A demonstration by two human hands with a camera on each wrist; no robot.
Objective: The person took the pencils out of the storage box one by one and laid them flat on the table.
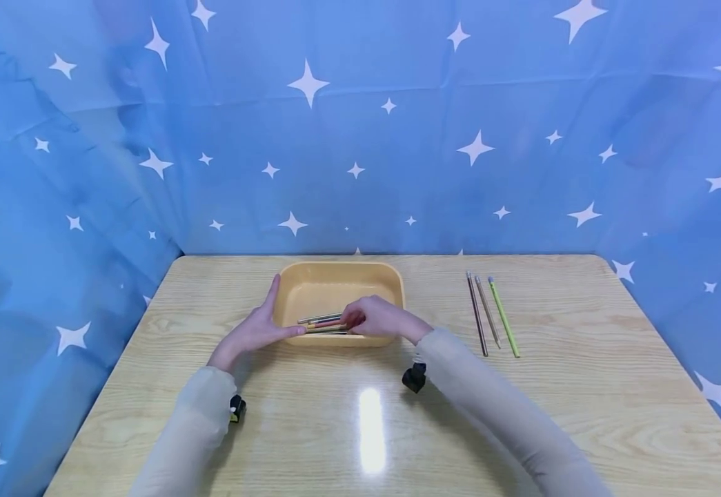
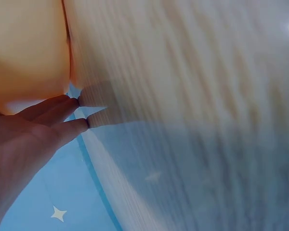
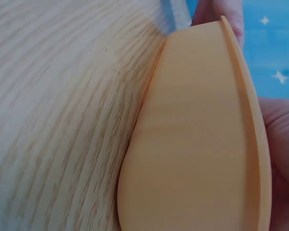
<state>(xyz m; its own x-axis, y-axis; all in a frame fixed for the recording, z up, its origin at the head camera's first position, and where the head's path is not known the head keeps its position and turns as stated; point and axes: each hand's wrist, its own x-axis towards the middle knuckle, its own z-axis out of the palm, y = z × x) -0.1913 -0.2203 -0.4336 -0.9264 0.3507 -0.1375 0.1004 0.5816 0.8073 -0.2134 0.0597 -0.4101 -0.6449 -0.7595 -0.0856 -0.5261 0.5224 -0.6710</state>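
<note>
A pale orange tray point(image 1: 313, 293) sits at the back of the table, left of centre. Several pencils point(image 1: 324, 323) lie side by side along its front wall inside. My left hand point(image 1: 257, 331) spans the front left corner, thumb over the front rim and a straight finger along the left side. In the left wrist view its fingers point(image 2: 53, 113) lie extended beside the tray wall. My right hand point(image 1: 386, 319) reaches over the front rim with curled fingers pinching at the right ends of the pencils. The right wrist view has the tray's outer wall point(image 3: 192, 125) hiding those fingertips.
Right of the tray, a dark pencil point(image 1: 477, 317), a brownish pencil point(image 1: 488, 314) and a green pencil point(image 1: 505, 319) lie roughly parallel on the wooden table point(image 1: 584, 386). A blue curtain with white stars point(image 1: 397, 172) hangs behind the back edge.
</note>
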